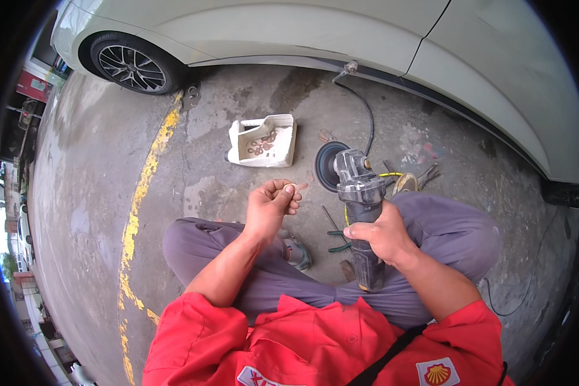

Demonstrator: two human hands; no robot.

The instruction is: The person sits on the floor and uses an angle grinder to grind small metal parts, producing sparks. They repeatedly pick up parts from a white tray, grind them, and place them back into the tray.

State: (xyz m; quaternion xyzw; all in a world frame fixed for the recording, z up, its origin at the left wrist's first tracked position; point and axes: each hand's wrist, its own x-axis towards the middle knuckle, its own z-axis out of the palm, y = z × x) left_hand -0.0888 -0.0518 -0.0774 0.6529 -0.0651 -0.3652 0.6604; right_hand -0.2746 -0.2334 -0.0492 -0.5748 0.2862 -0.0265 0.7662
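Observation:
My right hand (387, 235) is wrapped round the dark body of an angle grinder (361, 186). The grinder stands over my right thigh, its round disc (329, 166) facing left. My left hand (275, 201) is closed in a pinch on a small copper-coloured piece (302, 186), left of the disc and apart from it. The fingers partly cover that piece, and its exact kind is hard to tell. Beyond my left hand lies a cut-open white plastic jug (288, 153) with several copper-coloured rings (264, 145) inside.
Green-handled pliers (338, 248) and a thin rod (331, 217) lie between my legs. A dark hose (370, 116) runs from the car sill to near the grinder. The pale car (289, 29) stands ahead, with its wheel (134, 67) at the far left. A yellow line (137, 212) crosses the concrete.

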